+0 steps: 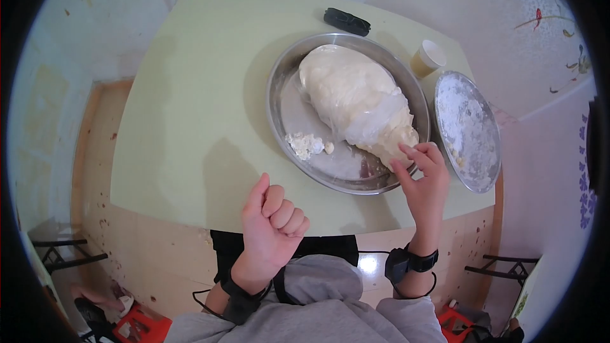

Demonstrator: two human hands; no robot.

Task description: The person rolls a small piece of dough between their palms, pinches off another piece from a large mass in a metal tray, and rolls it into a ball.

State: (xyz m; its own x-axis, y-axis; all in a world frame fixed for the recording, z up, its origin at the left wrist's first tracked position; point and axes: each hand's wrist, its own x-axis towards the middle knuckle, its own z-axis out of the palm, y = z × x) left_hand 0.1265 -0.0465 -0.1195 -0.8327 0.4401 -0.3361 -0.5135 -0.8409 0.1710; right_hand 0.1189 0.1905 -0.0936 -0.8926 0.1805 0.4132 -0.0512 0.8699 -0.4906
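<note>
One cream-white oblong dough mass point(349, 86) in round silver metal basin point(288, 109) on pale green bench point(181, 114). Long axis runs far-left to near-right, toward our nearer right hand point(424, 176), at its near end; grip, we cannot tell. Left hand point(271, 225) curled closed, apart.

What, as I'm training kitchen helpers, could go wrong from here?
The dough may stick to the right hand, which is at its near end. What looks like clear film around the dough could tear and leave bits. The floury tray seems to overhang the table's edge, so a bump might tip it.
</note>
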